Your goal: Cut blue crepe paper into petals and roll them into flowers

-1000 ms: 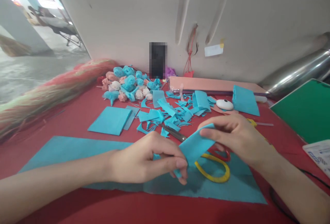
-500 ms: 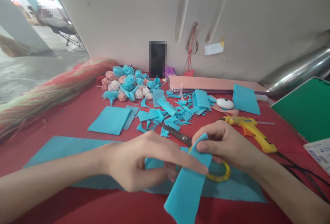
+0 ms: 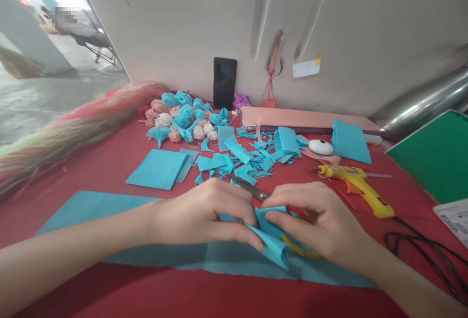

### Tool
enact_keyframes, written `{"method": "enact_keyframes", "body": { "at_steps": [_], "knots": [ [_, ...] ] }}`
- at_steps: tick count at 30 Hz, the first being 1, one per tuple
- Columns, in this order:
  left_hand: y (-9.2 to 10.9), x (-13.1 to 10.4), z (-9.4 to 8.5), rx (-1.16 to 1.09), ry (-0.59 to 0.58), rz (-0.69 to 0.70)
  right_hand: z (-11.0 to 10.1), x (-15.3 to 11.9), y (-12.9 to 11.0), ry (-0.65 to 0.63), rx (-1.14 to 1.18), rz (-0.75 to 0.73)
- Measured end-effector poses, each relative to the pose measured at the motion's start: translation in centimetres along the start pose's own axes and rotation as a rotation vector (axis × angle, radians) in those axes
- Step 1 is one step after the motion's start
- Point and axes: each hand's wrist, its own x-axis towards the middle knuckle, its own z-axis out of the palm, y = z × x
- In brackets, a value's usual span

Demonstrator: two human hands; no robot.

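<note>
Between my hands is a strip of blue crepe paper (image 3: 272,242), curled over along its length. My left hand (image 3: 215,215) pinches its near side between thumb and fingers. At the upper right end, my right hand (image 3: 310,215) grips the same paper with the thumb in front. Scissors (image 3: 252,188) lie just behind and under my hands; their yellow handle shows in part below my right hand. Beneath everything, a long flat blue paper sheet (image 3: 146,254) is spread on the red table (image 3: 204,298).
Blue paper scraps (image 3: 244,157) lie behind my hands, with paper roses (image 3: 185,115) farther back left. A folded blue paper square (image 3: 157,169) sits left. To the right are a yellow glue gun (image 3: 354,184), its black cord (image 3: 417,240) and a green board (image 3: 435,157). A phone (image 3: 224,83) leans on the wall.
The strip hung down flat before; now it is folded up and curled. My left index finger has drawn back from its front, and my right hand has turned palm-down and lowered slightly.
</note>
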Motion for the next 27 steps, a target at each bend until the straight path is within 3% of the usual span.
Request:
{"method": "enact_keyframes", "body": {
  "at_steps": [4,9,11,14,16,18,20,23,27],
  "knots": [
    [-0.1,0.2,0.2,0.072,0.160,0.049,0.1,-0.2,-0.2,0.007,-0.078,-0.086],
    [-0.4,-0.3,0.3,-0.008,0.217,0.078,0.2,0.1,-0.5,0.096,-0.013,0.003],
    [-0.4,-0.5,0.3,-0.142,0.229,0.012,0.1,0.3,-0.6,0.172,0.069,0.073],
    [-0.5,-0.4,0.5,-0.556,0.318,-0.236,-0.2,0.5,-0.7,0.248,0.167,0.154],
    [-0.5,-0.1,0.6,-0.798,0.180,-0.404,-0.3,0.4,-0.6,0.208,0.189,0.182],
    [-0.5,0.2,0.7,-0.855,0.016,-0.506,-0.3,0.3,-0.6,0.131,0.205,0.201],
    [-0.4,0.4,0.8,-0.874,-0.073,-0.533,-0.2,0.3,-0.4,0.086,0.225,0.229],
    [-0.2,0.5,0.8,-0.948,-0.097,-0.526,0.0,0.5,-0.1,0.101,0.328,0.314],
    [0.2,0.5,1.2,-1.000,-0.042,-0.536,0.6,0.7,0.3,0.057,0.648,0.444]
  ]
}}
